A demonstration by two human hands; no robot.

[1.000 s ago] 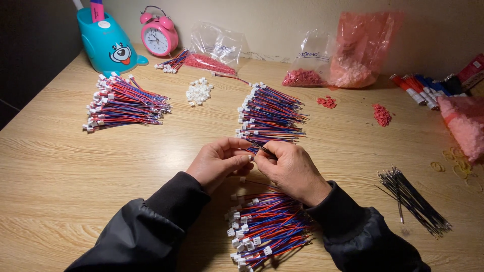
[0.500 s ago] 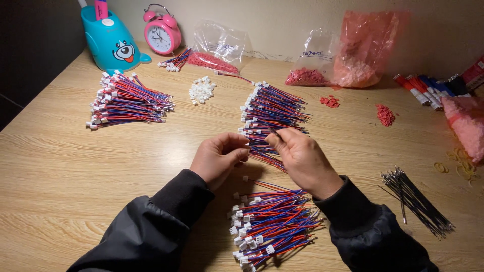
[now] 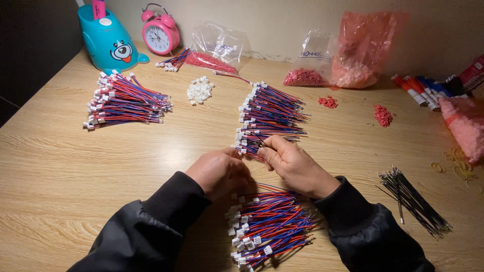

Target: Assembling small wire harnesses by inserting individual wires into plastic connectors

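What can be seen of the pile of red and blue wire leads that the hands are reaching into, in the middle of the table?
The middle pile of thin red and blue wire leads lies flat on the light wooden table, fanned roughly parallel. Small white plastic connectors cap the left ends; the right ends run free. The right hand pinches leads at its near edge, and the left hand rests just beside that edge.

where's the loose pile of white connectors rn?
In the head view, the small pile of white connectors lies on the wooden table at upper left of centre, between the left wire bundle and the middle wire bundle, in front of the pink alarm clock.
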